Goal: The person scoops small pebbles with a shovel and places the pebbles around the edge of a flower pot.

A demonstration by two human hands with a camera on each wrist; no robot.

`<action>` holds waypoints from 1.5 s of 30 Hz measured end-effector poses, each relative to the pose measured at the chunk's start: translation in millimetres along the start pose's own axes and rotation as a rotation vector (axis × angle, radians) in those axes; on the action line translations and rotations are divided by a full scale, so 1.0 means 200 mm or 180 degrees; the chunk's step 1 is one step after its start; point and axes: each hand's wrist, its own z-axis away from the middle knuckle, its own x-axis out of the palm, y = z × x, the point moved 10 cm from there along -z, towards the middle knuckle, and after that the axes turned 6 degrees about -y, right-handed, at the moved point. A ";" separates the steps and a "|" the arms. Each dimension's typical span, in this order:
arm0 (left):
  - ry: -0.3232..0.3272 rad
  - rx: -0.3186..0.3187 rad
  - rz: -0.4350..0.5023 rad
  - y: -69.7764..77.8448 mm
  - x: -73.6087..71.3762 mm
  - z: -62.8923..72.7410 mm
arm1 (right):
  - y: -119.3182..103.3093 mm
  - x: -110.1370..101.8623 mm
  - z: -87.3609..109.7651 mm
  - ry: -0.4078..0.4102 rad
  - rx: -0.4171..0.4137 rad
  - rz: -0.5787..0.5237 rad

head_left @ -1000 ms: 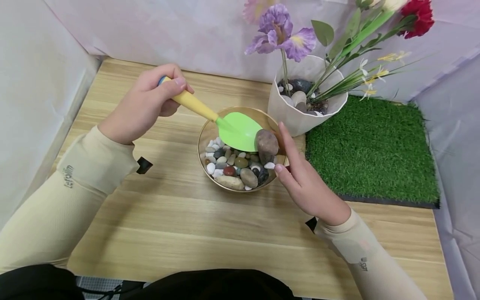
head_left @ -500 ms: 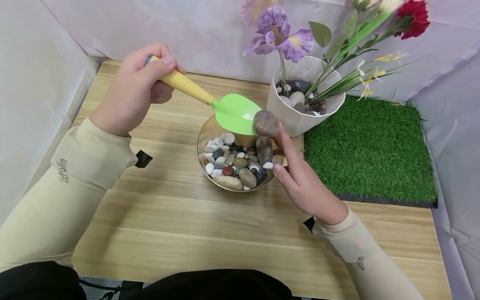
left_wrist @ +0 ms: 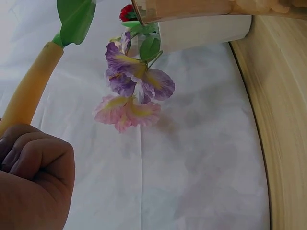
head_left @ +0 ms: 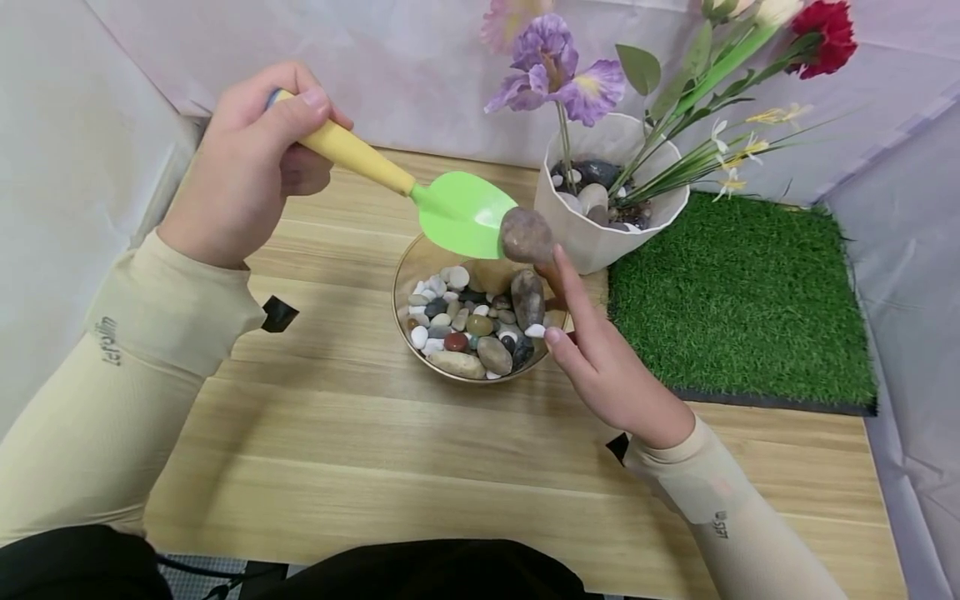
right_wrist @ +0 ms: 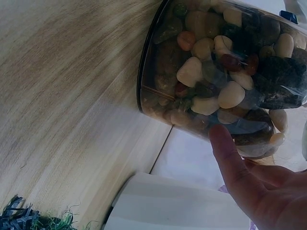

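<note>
My left hand (head_left: 255, 158) grips the yellow handle of a garden trowel (head_left: 465, 218) with a green blade. A large brownish stone (head_left: 525, 235) rests at the blade's tip, over the back right of a clear, gold-rimmed bowl (head_left: 417, 257) of mixed pebbles. My right hand (head_left: 611, 367) lies along the bowl's right side with index finger and thumb extended. In the right wrist view its thumb (right_wrist: 223, 143) touches the transparent wall, other fingers partly hidden. Only the trowel's handle (left_wrist: 33, 91) and part of its blade show in the left wrist view.
Behind the bowl to the right stands a white pot (head_left: 581, 237) with stones and artificial flowers (head_left: 551, 58). A square of artificial grass (head_left: 750, 308) covers the right of the wooden table (head_left: 420, 467). White cloth (head_left: 420, 75) hangs round the back and sides.
My left hand has moved up and to the left, raising the trowel out of the bowl with the brownish stone at its tip. My right hand has stayed at the bowl.
</note>
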 end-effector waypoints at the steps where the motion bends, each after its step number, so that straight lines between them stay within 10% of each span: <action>1: 0.0022 0.0009 0.0016 0.00 0.01 -0.01 | 0.00 0.00 0.00 -0.0001 0.0003 -0.0011; 13: 0.0277 -0.0169 -0.0170 0.01 0.15 -0.17 | 0.02 0.00 0.02 0.0012 0.0039 -0.0055; 26: 0.0299 -0.0394 -0.1556 0.00 0.24 -0.26 | 0.01 0.01 0.01 -0.0003 -0.0052 -0.0089; 45: -0.0179 0.0113 -0.3051 0.06 0.54 -0.31 | 0.00 0.00 0.00 0.0004 -0.0049 -0.0072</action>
